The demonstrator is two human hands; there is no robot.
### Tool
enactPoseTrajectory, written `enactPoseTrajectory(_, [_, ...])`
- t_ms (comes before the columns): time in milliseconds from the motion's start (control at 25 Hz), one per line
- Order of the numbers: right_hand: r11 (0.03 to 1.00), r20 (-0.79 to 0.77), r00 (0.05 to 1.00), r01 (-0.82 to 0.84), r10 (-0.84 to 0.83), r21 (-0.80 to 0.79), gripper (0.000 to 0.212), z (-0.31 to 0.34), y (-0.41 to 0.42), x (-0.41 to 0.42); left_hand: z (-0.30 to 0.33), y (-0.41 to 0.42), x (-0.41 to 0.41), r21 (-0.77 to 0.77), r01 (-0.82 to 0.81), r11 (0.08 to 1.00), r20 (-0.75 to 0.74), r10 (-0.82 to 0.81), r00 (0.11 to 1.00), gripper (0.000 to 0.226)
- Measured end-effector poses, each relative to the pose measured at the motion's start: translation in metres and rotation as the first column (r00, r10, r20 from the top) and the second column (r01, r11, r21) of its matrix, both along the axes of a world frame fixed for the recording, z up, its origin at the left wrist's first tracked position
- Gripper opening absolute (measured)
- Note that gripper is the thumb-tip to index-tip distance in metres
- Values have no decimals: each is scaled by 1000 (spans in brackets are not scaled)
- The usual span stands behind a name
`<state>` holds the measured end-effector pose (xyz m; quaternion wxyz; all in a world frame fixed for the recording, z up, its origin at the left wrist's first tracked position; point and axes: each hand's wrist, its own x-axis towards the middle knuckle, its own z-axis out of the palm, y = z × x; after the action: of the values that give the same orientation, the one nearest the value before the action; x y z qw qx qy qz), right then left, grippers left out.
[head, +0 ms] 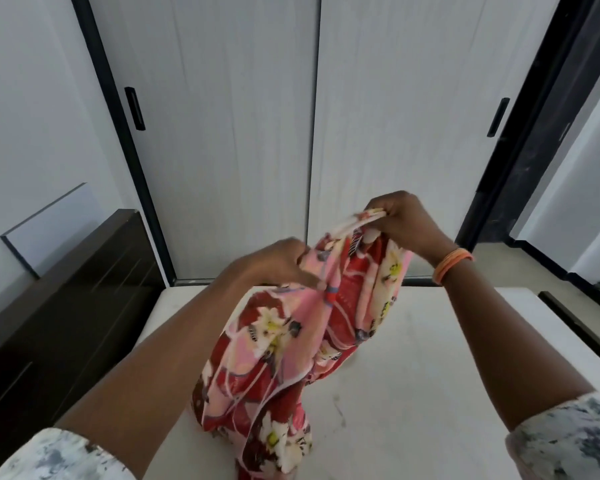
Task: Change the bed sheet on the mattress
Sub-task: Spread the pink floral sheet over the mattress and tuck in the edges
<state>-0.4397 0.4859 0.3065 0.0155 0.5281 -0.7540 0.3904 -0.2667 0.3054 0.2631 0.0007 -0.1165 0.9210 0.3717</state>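
1. Hidden or cut off: the bunched red, pink and white floral bed sheet [284, 344] runs out of view at the near edge, so its full extent cannot be judged; its upper folds are blurred. The bare white mattress [430, 375] is cut off at the near and right edges, and the sheet and both forearms cover much of its middle.
2. Both patterned white-and-grey sleeves [568, 441] are cropped at the near corners.
3. Writing: no brand, label or lettering can be read on any surface.
4. Left hand [278, 261]: fingers curled, gripping a gathered fold of the sheet at its left upper side; the fingertips are buried in cloth.
5. Right hand [402, 220]: raised higher and farther, pinching a pale hem of the sheet between thumb and curled fingers. Orange bangles [452, 263] circle its wrist.
6. Position of the sheet: it hangs from both hands above the mattress, its lower folds dropping toward the near edge.
7. Surroundings: a dark brown wooden headboard [59, 306] stands at the left; grey sliding wardrobe doors with black frames [243, 133] fill the far side.
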Motion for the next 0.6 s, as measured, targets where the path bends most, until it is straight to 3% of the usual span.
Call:
enactPoseTrajectory(80, [971,87,982,180,-168,-159,16,5,13,-19,-32,-7,11,-44,-11,999,139,17,990,28])
enactPoseTrajectory(160, [903,213,929,352,-303,-248,18,2,22,-38,-60,-12,18,-50,-147,988,56,150,987,34])
enactPoseTrajectory(240, [875,192,882,460,-431,-149,14,-7,25,-49,-69,-18,19,208,-310,928,-120,339,933,36])
enactPoseTrajectory(320, [895,133,886,447,-444,12,11,-17,24,-47,-51,-13,14,453,-325,830,-220,457,862,39])
enactPoseTrajectory(360, [943,168,928,325,-333,75,7,-21,21,-36,-37,-6,9,460,-300,835,-265,452,852,40])
enactPoseTrajectory(400, [985,240,960,116,-144,127,18,-22,17,-17,-18,6,5,415,-257,872,-326,407,853,38])
enactPoseTrajectory(480, [937,410,875,-329,257,114,51,-21,5,23,20,35,-4,260,-133,957,-427,237,873,29])
enactPoseTrajectory(560, [865,472,772,-501,426,39,49,-17,-7,48,45,56,-11,144,-38,989,-466,101,879,27])
enactPoseTrajectory(600, [863,447,775,-505,446,16,39,-11,-10,51,50,59,-12,116,-30,993,-471,81,878,28])
